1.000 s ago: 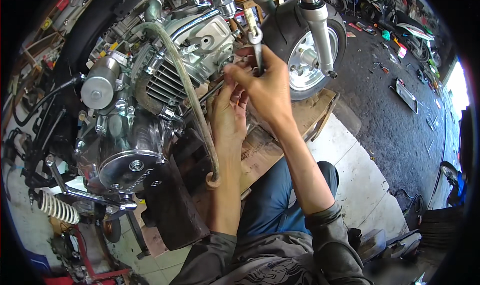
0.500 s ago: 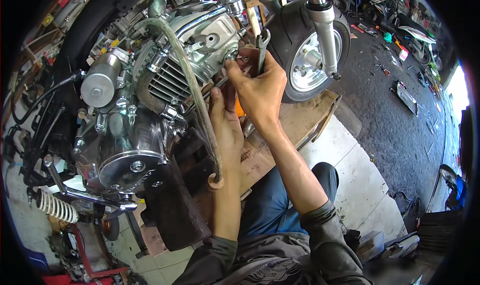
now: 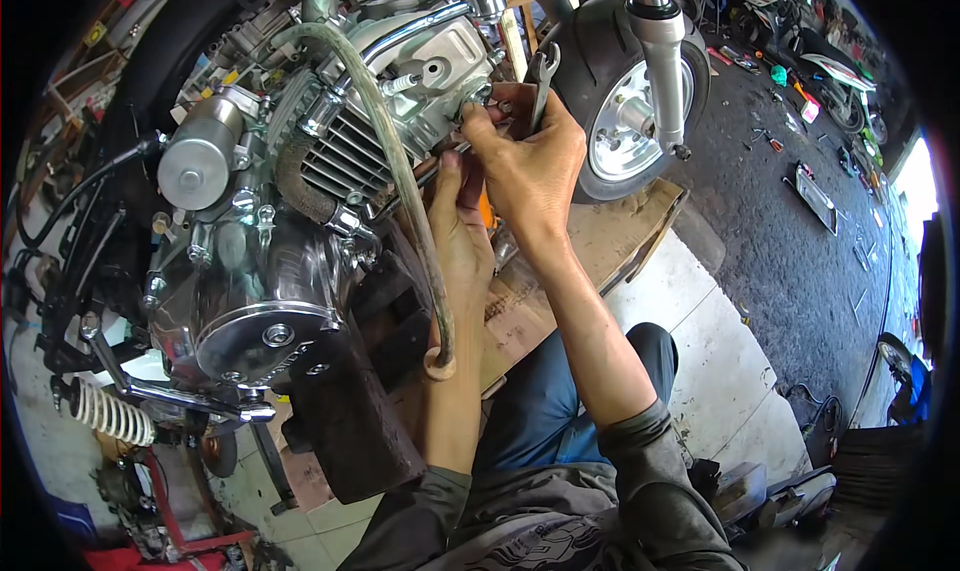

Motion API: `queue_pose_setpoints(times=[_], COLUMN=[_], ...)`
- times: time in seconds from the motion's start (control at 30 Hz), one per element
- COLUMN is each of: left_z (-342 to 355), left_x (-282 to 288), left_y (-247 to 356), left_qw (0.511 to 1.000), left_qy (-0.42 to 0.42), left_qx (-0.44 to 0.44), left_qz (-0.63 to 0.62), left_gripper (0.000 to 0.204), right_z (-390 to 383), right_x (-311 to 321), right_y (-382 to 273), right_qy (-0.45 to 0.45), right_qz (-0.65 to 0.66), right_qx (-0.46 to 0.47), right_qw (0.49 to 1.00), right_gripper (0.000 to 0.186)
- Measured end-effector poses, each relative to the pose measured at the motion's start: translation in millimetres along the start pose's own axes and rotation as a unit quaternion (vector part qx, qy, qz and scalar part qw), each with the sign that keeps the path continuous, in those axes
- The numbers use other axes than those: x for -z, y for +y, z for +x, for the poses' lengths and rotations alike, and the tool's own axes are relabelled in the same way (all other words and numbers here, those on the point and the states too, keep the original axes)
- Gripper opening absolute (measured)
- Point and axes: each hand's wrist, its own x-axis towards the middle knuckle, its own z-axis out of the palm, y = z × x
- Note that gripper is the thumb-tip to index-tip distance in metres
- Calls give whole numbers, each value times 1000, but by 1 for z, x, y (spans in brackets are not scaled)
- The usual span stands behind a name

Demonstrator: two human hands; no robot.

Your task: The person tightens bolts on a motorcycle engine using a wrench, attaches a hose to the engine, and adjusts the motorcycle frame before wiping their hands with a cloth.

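My right hand [image 3: 535,171] is closed round an open-end wrench [image 3: 543,83], whose jaw points up above the fingers. Its thumb and fingertips reach the front end of the motorcycle engine's cylinder head [image 3: 425,76], by a fitting beside the cover; what the fingertips pinch there is too small to make out. Below it, my left hand [image 3: 462,236] reaches up under the engine, thumb raised beside a dark rod or pipe. The left fingers curl partly out of sight behind the right hand, so what they grip is hidden. A worn hose [image 3: 405,186] hangs past my left wrist.
The front wheel [image 3: 635,121] and fork stand just right of my hands. A wooden board [image 3: 590,251] lies below them. A black muffler-like box [image 3: 345,421] and a white spring [image 3: 112,414] sit lower left. Tools and a metal tray [image 3: 815,199] are scattered on the dark floor.
Both hands have shifted slightly right and up in the picture, along with the engine front and the wheel. The wrench remains in my right hand, tilted a little more to the right.
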Motion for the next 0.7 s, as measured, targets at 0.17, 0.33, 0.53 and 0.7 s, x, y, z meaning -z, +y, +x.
queue_pose_setpoints(times=[0.17,0.33,0.53,0.7], left_z=[-4,-1,4,-2], left_x=[-13,-14,-15,-5], left_y=[0,-2,-30,-37], left_qw=[1000,995,987,996], left_qy=[22,60,87,76], left_qx=[7,73,-70,-41], left_qz=[3,23,118,32], left_gripper=[18,16,12,25], right_z=[0,1,0,-5], right_x=[2,2,10,22], right_y=[-5,-9,-6,2], right_qy=[-2,-7,-16,-83], right_qz=[-19,-22,-34,-24], right_qx=[-30,-23,-27,-80], right_qw=[999,999,999,993], right_gripper=[27,27,28,27])
